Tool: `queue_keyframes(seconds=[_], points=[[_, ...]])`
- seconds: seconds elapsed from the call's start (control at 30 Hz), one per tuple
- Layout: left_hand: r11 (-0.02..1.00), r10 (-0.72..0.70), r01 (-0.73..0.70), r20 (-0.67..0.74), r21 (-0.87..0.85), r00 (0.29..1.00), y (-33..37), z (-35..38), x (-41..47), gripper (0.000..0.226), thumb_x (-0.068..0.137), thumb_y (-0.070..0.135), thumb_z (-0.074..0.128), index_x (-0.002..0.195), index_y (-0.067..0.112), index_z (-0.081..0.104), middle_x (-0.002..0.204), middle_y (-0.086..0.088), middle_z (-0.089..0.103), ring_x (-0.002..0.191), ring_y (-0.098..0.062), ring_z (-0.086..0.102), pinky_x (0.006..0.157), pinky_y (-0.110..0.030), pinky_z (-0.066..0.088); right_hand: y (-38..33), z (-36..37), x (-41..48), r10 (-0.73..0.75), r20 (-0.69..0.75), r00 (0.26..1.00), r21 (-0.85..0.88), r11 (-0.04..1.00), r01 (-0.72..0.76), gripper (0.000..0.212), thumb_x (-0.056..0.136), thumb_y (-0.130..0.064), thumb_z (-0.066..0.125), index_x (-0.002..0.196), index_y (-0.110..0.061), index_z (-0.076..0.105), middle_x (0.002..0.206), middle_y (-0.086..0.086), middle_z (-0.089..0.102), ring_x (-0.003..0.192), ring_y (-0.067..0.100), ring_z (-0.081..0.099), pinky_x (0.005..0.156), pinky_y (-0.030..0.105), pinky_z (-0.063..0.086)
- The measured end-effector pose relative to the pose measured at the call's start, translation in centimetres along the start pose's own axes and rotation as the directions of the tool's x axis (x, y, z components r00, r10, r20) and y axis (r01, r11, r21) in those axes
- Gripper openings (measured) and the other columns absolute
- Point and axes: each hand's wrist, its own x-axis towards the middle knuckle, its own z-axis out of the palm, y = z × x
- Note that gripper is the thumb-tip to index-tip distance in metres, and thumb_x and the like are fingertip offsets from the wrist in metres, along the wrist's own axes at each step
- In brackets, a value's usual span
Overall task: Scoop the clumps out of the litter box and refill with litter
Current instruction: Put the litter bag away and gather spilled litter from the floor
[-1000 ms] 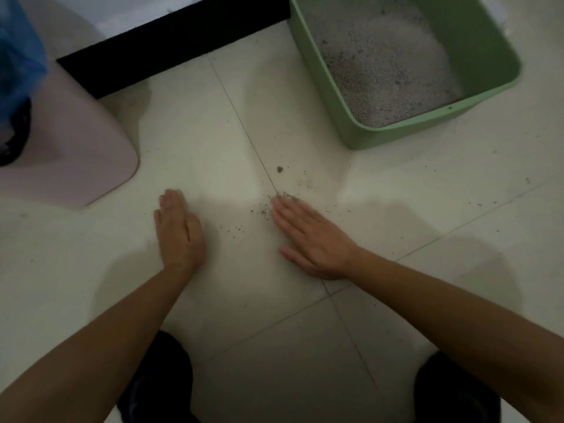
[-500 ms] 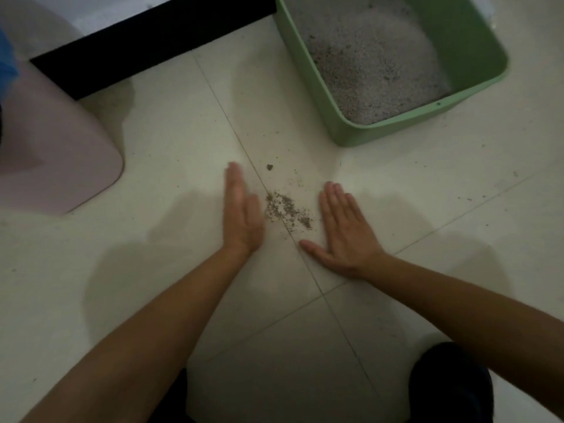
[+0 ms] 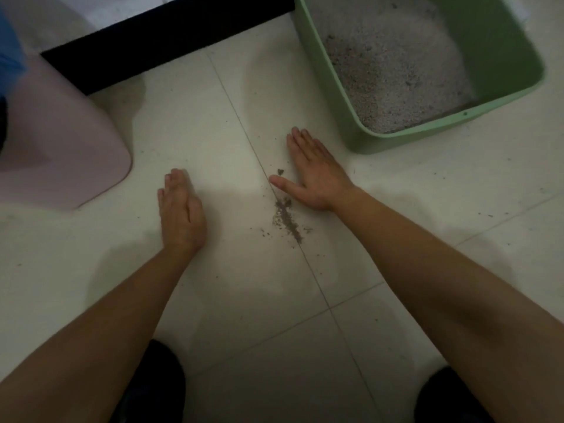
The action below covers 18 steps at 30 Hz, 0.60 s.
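Crouched over the pale floor tiles (image 3: 198, 123), both forearms stretched out. Left hand (image 3: 181, 209) flat on the tile, fingers straight and together, gripping nothing. Right hand (image 3: 314, 172) flat too, fingers straight and pointing away, thumb splayed to the left, nothing held there either. Between the two, a thin grey streak of spilled litter (image 3: 287, 222), hugging the grout line (image 3: 239, 117). Long axis of that streak: diagonal, from just beside the heel of the right hand back toward the knees. One loose clump (image 3: 280, 171) apart from it, tucked in the crook between right thumb and forefinger. So: spill lying to the left of the right hand and just beside it, well apart from the left hand across bare tile. Right hand clearly the nearer. Green litter box (image 3: 396, 141) beyond the right fingertips, up and to the right, near but not touching, pale litter (image 3: 396, 71) inside. No scoop or refill bag anywhere in view. Looks like tidying the spill before anything else. Probably calls for sweeping the left hand in broadside against the streak's length, toward the right palm; some risk of pressing grains into the grout.
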Motion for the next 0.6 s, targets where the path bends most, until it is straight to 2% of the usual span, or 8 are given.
queue_keyframes(seconds=[0.07, 0.17, 0.23, 0.3, 0.37, 0.47, 0.53, 0.6], points=[[1.0, 0.015, -0.015, 0.002, 0.003, 1.0, 0.0, 0.0, 0.1, 0.065, 0.089, 0.021, 0.022, 0.15, -0.001, 0.022, 0.158, -0.018, 0.02, 0.148, -0.025, 0.013, 0.12, -0.03, -0.001, -0.8, 0.4, 0.6, -0.121, 0.034, 0.992, -0.079, 0.989, 0.123, 0.097, 0.091, -0.078, 0.016, 0.158, -0.01, -0.002, 0.165, 0.008, -0.008, 0.152, 0.018, -0.01, 0.124, 0.039, 0.001], [0.999, 0.036, -0.036, -0.003, 0.004, 0.999, -0.1, -0.1, 0.6, 0.066, 0.088, 0.02, 0.022, 0.15, -0.002, 0.022, 0.158, -0.019, 0.021, 0.148, -0.026, 0.015, 0.121, -0.032, 0.0, -2.5, 2.9, -1.8, -0.356, 0.079, 0.931, -0.138, 0.921, 0.364, 0.093, 0.094, -0.073, 0.02, 0.157, -0.006, 0.005, 0.165, 0.012, -0.001, 0.152, 0.022, -0.005, 0.124, 0.04, 0.003], [0.999, 0.052, -0.052, 0.007, 0.005, 0.999, 0.2, 0.0, 0.9, 0.066, 0.088, 0.02, 0.022, 0.15, -0.002, 0.022, 0.157, -0.02, 0.021, 0.148, -0.027, 0.015, 0.121, -0.034, 0.001, -3.2, 4.2, -4.1, -0.438, 0.105, 0.893, -0.14, 0.882, 0.449, 0.091, 0.095, -0.071, 0.021, 0.158, -0.007, 0.004, 0.165, 0.012, -0.001, 0.152, 0.022, -0.006, 0.124, 0.04, 0.004], [0.995, 0.096, -0.097, 0.054, 0.023, 0.994, 0.6, 0.2, 1.4, 0.066, 0.088, 0.021, 0.021, 0.151, -0.001, 0.02, 0.158, -0.02, 0.02, 0.148, -0.026, 0.014, 0.121, -0.034, 0.001, -3.3, 4.5, -5.8, -0.46, 0.11, 0.881, -0.109, 0.875, 0.471, 0.09, 0.096, -0.07, 0.024, 0.158, -0.008, 0.001, 0.165, 0.011, -0.004, 0.152, 0.021, -0.008, 0.124, 0.04, 0.005], [0.981, 0.177, -0.186, 0.129, 0.056, 0.976, 1.1, 0.6, 1.9, 0.068, 0.088, 0.025, 0.018, 0.152, -0.001, 0.018, 0.159, -0.019, 0.017, 0.149, -0.025, 0.012, 0.121, -0.033, 0.0, -2.7, 3.4, -7.2, -0.426, 0.047, 0.903, -0.072, 0.901, 0.429, 0.093, 0.095, -0.07, 0.03, 0.158, -0.009, 0.0, 0.165, 0.012, -0.005, 0.152, 0.021, -0.009, 0.124, 0.04, 0.003], [0.939, 0.308, -0.336, 0.266, 0.068, 0.914, 2.9, 1.7, 2.0, 0.068, 0.09, 0.027, 0.017, 0.152, -0.001, 0.016, 0.16, -0.018, 0.014, 0.149, -0.025, 0.008, 0.121, -0.034, -0.001, 0.3, 2.0, -9.3, -0.209, -0.065, 0.976, -0.038, 0.978, 0.207, 0.102, 0.091, -0.075, 0.034, 0.157, -0.006, 0.0, 0.165, 0.013, -0.007, 0.152, 0.022, -0.01, 0.124, 0.041, 0.004], [0.89, 0.408, -0.453, 0.354, 0.051, 0.842, 4.6, 2.5, 0.8, 0.069, 0.092, 0.031, 0.016, 0.152, 0.0, 0.013, 0.16, -0.017, 0.011, 0.149, -0.023, 0.004, 0.122, -0.036, 0.0, 3.2, 1.5, -10.3, -0.063, -0.073, 0.995, -0.04, 0.997, 0.06, 0.106, 0.089, -0.079, 0.033, 0.157, -0.006, 0.0, 0.165, 0.013, -0.006, 0.152, 0.022, -0.009, 0.124, 0.043, 0.007], [0.826, 0.501, -0.563, 0.428, 0.021, 0.752, 6.1, 3.5, -1.5, 0.069, 0.093, 0.034, 0.016, 0.153, 0.0, 0.009, 0.161, -0.016, 0.006, 0.149, -0.022, 0.0, 0.122, -0.039, 0.002, 5.4, 1.4, -11.1, -0.004, -0.037, 0.999, -0.109, 0.994, 0.0, 0.108, 0.087, -0.082, 0.03, 0.157, -0.006, -0.002, 0.165, 0.014, -0.008, 0.152, 0.021, -0.011, 0.123, 0.043, 0.008]])
